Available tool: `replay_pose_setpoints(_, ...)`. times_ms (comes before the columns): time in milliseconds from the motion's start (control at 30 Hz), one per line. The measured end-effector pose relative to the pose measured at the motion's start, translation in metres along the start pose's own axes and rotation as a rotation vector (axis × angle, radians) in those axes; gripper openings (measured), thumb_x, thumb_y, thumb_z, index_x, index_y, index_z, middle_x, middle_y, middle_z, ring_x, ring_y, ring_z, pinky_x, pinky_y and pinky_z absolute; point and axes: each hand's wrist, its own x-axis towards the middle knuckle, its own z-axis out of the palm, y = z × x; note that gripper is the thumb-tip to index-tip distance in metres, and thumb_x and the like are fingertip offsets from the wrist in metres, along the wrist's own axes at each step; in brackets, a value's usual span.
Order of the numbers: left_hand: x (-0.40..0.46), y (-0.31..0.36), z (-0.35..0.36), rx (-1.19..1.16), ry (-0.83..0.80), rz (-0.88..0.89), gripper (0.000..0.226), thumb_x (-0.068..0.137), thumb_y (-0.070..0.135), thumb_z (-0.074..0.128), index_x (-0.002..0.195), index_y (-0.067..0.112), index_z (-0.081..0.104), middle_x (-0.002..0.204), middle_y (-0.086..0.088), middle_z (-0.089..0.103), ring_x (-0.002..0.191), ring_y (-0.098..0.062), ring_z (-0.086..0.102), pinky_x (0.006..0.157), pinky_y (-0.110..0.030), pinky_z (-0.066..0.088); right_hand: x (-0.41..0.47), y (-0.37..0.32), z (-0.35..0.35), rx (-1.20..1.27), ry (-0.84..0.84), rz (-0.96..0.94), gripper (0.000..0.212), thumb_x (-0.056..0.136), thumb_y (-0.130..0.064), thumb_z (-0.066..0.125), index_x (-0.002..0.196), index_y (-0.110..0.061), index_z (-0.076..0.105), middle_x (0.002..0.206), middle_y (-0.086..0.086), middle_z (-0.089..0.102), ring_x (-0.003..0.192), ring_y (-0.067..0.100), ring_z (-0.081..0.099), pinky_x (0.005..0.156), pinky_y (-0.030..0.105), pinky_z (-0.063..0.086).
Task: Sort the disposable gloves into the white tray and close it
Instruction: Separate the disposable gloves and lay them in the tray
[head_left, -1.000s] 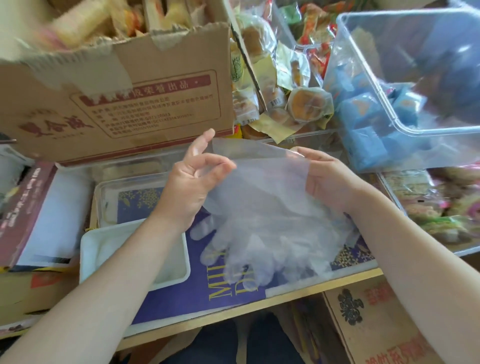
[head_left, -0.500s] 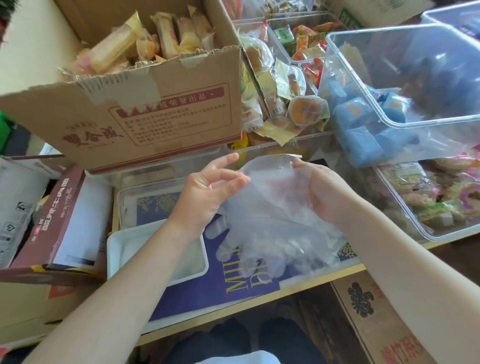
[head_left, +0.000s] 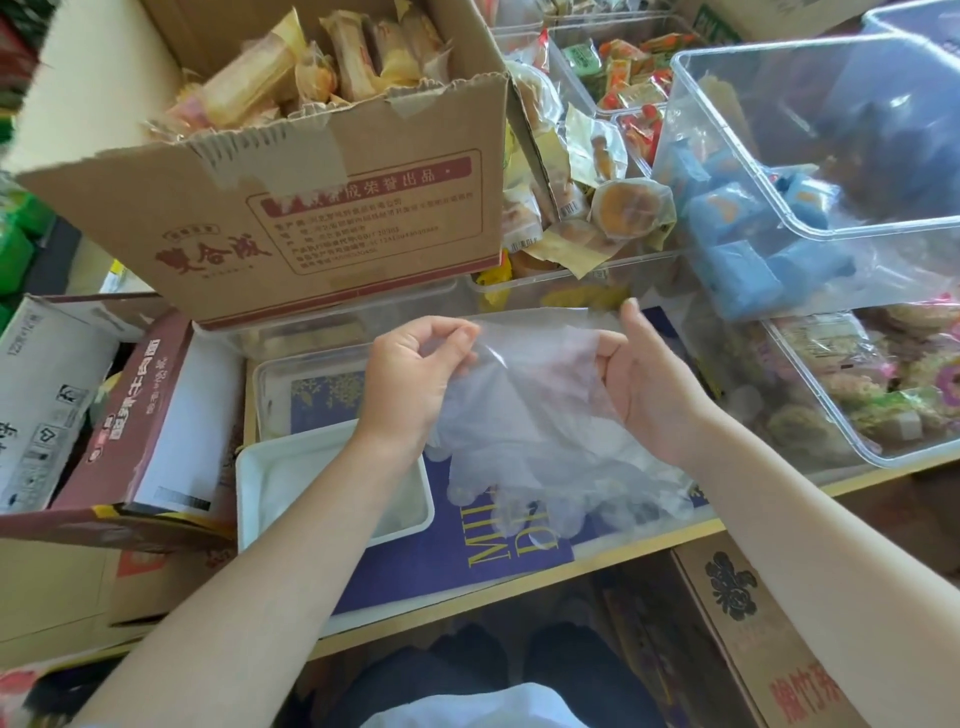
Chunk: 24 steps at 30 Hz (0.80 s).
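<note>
Two bare hands hold a clear disposable glove up over a cluttered desk, its cuff stretched between them and its fingers hanging down toward a purple printed sheet. At the cuff's near corner, the left hand pinches the film between thumb and curled fingers; the right hand grips the opposite edge, fingers folded round it.

Just below the left forearm sits the white tray, open, its rim partly hidden by the arm; whether anything lies inside cannot be made out. Behind the tray rests a clear shallow lid or tray over the same purple sheet.

Beyond the hands stands a torn cardboard box printed in red and filled with wrapped pastries. To its right, loose packets of cakes spill between clear plastic bins. One large bin holds blue-wrapped packets; another, lower right, holds mixed wrapped snacks. A maroon carton lies at left, beside a white one.
</note>
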Motion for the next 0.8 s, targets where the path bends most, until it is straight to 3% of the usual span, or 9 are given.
replay_pose_setpoints(67, 0.000, -0.002, -0.001, 0.011, 0.019, -0.019, 0.014, 0.086, 0.013, 0.065, 0.075, 0.020, 0.068, 0.058, 0.012, 0.066, 0.056, 0.001, 0.059, 0.061, -0.012, 0.046, -0.001, 0.001, 0.001, -0.177, -0.038, -0.088, 0.050, 0.088, -0.059, 0.043, 0.095, -0.014, 0.062, 0.092, 0.019, 0.058, 0.087, 0.023, 0.057, 0.078, 0.034, 0.049)
replay_pose_setpoints(100, 0.000, -0.002, -0.001, 0.011, 0.021, -0.028, 0.014, 0.086, 0.012, 0.065, 0.074, 0.019, 0.068, 0.058, 0.012, 0.067, 0.057, 0.000, 0.059, 0.062, -0.012, 0.047, -0.002, 0.001, 0.003, -0.275, -0.048, -0.159, 0.042, 0.082, -0.053, 0.053, 0.101, -0.017, 0.063, 0.094, 0.013, 0.064, 0.085, 0.018, 0.061, 0.076, 0.032, 0.049)
replay_pose_setpoints(167, 0.000, -0.003, -0.001, 0.004, 0.026, -0.043, 0.014, 0.085, 0.011, 0.066, 0.073, 0.018, 0.067, 0.060, 0.011, 0.068, 0.060, -0.001, 0.061, 0.064, -0.013, 0.049, -0.002, 0.003, 0.003, -0.431, -0.042, -0.262, 0.051, 0.064, -0.050, 0.068, 0.109, -0.028, 0.059, 0.101, 0.000, 0.068, 0.086, 0.014, 0.065, 0.076, 0.026, 0.051)
replay_pose_setpoints(267, 0.002, -0.005, -0.001, -0.010, 0.057, -0.070, 0.018, 0.084, 0.011, 0.067, 0.069, 0.020, 0.066, 0.063, 0.010, 0.068, 0.068, -0.006, 0.063, 0.070, -0.019, 0.050, 0.003, 0.009, 0.008, -0.549, 0.065, -0.300, 0.053, 0.068, -0.036, 0.079, 0.116, -0.029, 0.056, 0.109, -0.009, 0.065, 0.091, 0.015, 0.064, 0.083, 0.027, 0.052)
replay_pose_setpoints(400, 0.005, -0.009, -0.001, -0.080, 0.068, -0.130, 0.017, 0.084, 0.010, 0.067, 0.070, 0.018, 0.063, 0.061, 0.011, 0.067, 0.070, -0.008, 0.064, 0.075, -0.022, 0.051, 0.011, 0.018, 0.015, -0.670, 0.242, -0.326, 0.018, 0.079, -0.022, 0.072, 0.089, -0.008, 0.067, 0.090, 0.006, 0.070, 0.073, 0.020, 0.062, 0.066, 0.026, 0.047)
replay_pose_setpoints(500, 0.007, -0.009, -0.005, -0.073, 0.041, -0.114, 0.014, 0.083, 0.008, 0.069, 0.072, 0.016, 0.063, 0.065, 0.011, 0.067, 0.068, -0.002, 0.063, 0.070, -0.015, 0.050, 0.013, 0.020, 0.014, -0.626, 0.236, -0.298, 0.019, 0.086, -0.023, 0.065, 0.079, -0.005, 0.068, 0.077, 0.007, 0.070, 0.057, 0.019, 0.050, 0.053, 0.028, 0.040)
replay_pose_setpoints(633, 0.014, -0.005, -0.012, -0.146, -0.018, -0.074, 0.024, 0.080, 0.002, 0.069, 0.089, 0.022, 0.058, 0.074, 0.007, 0.069, 0.071, -0.002, 0.063, 0.068, -0.013, 0.047, 0.017, 0.018, 0.009, -0.579, 0.227, -0.279, 0.030, 0.093, -0.026, 0.055, 0.072, -0.013, 0.071, 0.073, 0.009, 0.071, 0.067, 0.031, 0.055, 0.070, 0.046, 0.049)
replay_pose_setpoints(733, 0.018, -0.004, -0.019, -0.296, -0.145, -0.191, 0.040, 0.076, 0.013, 0.069, 0.110, 0.026, 0.051, 0.084, 0.004, 0.072, 0.080, -0.005, 0.067, 0.073, -0.015, 0.051, 0.020, 0.018, 0.009, -0.531, 0.205, -0.246, 0.042, 0.098, -0.027, 0.046, 0.066, -0.012, 0.069, 0.074, 0.011, 0.071, 0.074, 0.028, 0.062, 0.077, 0.039, 0.050)
replay_pose_setpoints(800, 0.019, -0.007, -0.022, -0.301, -0.262, -0.347, 0.042, 0.070, 0.027, 0.066, 0.111, 0.021, 0.058, 0.090, 0.002, 0.073, 0.084, -0.008, 0.068, 0.071, -0.014, 0.052, 0.020, 0.017, 0.011, -0.476, 0.169, -0.232, 0.045, 0.100, -0.026, 0.042, 0.067, -0.012, 0.069, 0.071, 0.009, 0.071, 0.068, 0.018, 0.062, 0.074, 0.029, 0.050)
